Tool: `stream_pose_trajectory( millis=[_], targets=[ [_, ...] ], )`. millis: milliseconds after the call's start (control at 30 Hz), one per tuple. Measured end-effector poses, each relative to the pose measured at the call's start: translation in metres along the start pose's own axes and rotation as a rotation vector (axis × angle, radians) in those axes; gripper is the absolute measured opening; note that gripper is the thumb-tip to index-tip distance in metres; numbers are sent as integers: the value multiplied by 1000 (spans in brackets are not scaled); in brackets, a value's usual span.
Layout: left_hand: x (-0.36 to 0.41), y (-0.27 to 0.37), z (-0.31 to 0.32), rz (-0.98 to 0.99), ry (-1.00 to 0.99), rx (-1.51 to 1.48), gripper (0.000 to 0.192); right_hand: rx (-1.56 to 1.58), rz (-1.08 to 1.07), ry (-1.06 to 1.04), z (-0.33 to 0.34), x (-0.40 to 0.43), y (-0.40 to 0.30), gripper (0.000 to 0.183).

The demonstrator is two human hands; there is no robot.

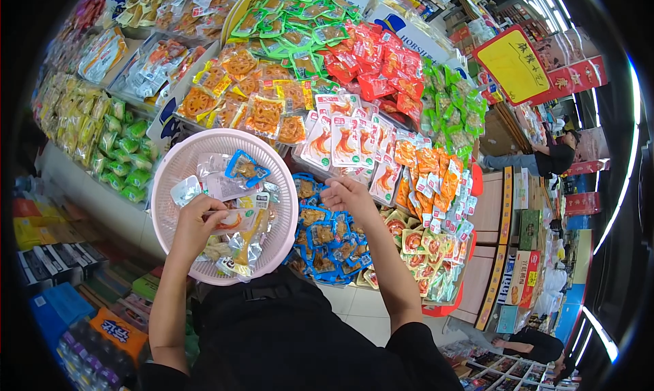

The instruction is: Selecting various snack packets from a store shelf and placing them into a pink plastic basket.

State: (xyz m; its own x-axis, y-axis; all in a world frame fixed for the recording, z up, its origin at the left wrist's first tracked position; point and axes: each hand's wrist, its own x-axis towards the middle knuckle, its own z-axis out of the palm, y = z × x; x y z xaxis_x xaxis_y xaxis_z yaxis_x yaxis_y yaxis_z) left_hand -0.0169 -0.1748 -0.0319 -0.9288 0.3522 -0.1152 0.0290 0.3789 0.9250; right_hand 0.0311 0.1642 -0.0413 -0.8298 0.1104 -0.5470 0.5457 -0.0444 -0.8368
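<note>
A round pale-pink plastic basket (166,222) sits in front of me with several snack packets inside. Over it, my left hand (196,220) pinches a small white-and-red snack packet (237,220) between thumb and fingers. Beneath lie a blue-edged packet (247,169), a silvery-white pouch (186,190) and a clear packet with a long yellowish item (257,230). To the right, my right hand (347,198) hovers with loosely bent fingers and no visible item in them. It is above a heap of blue-edged snack packets (323,234), close to a pile of white-and-red packets (346,140).
Lotus-root slice packets (265,116), green packets (301,33), red packets (378,69) and orange packets (429,171) fill the display. A yellow price sign (513,66) bears handwriting. Two people, one a person in jeans (552,153), are at the right. Boxed goods (56,260) stand at lower left.
</note>
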Motion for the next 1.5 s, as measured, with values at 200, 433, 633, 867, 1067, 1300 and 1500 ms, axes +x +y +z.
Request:
stream_pose_trajectory(
  millis=[200,433,633,867,1067,1300,1500],
  targets=[
    [3,19,7,62,-78,-75,6,-187,-345,-154,50,-33,-12,26],
    [8,38,31,86,-134,-184,19,-623,-484,-354,75,-42,-11,25],
    [14,-6,11,148,222,-12,33,-140,-196,273,3,3,9,33],
    [-2,-63,-11,-35,161,181,29,-387,-491,632,-65,39,2,48],
    [-12,-75,3,-72,56,260,30,-993,-891,601,13,10,-14,47],
    [3,-53,22,78,146,426,47,-951,-915,129,97,-1,-8,35],
    [12,-74,21,62,68,295,56,-1055,-980,101,104,5,18,32]
  ],
)
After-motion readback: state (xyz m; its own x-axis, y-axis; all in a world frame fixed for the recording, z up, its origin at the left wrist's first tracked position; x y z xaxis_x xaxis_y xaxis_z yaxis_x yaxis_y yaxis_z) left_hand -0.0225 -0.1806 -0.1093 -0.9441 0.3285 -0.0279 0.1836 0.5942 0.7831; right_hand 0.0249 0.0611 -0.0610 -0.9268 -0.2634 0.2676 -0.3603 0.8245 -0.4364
